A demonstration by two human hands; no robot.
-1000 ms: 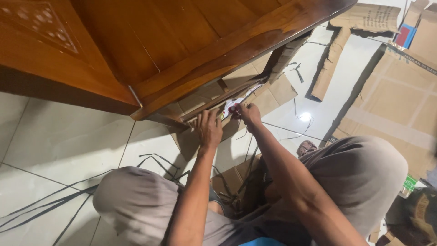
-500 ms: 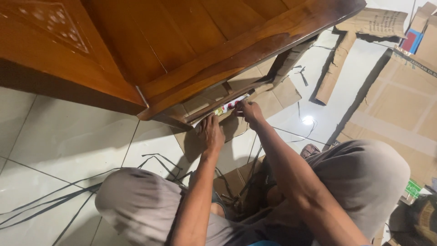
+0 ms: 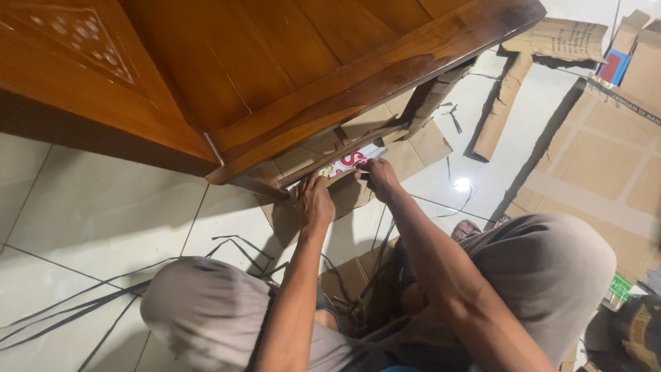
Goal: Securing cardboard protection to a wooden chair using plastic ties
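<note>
I squat on a tiled floor facing a dark brown wooden cabinet (image 3: 289, 83). Cardboard wrapping (image 3: 385, 148) sits under its lower edge, with a white printed strip (image 3: 348, 162) showing between my hands. My left hand (image 3: 313, 201) presses on the cardboard just below the cabinet's bottom rail, fingers curled at the strip's left end. My right hand (image 3: 377, 178) pinches the strip's right end. The cabinet's rail hides the fingertips of both hands partly.
Flattened cardboard sheets (image 3: 592, 158) lie on the floor at right, a torn piece (image 3: 502, 117) beyond the cabinet. Black plastic straps (image 3: 82, 306) trail across the white tiles at left. My knees (image 3: 544, 275) in grey trousers fill the foreground.
Both hands have stayed at the cabinet's lower edge. The white printed strip shows more between them now than a second ago.
</note>
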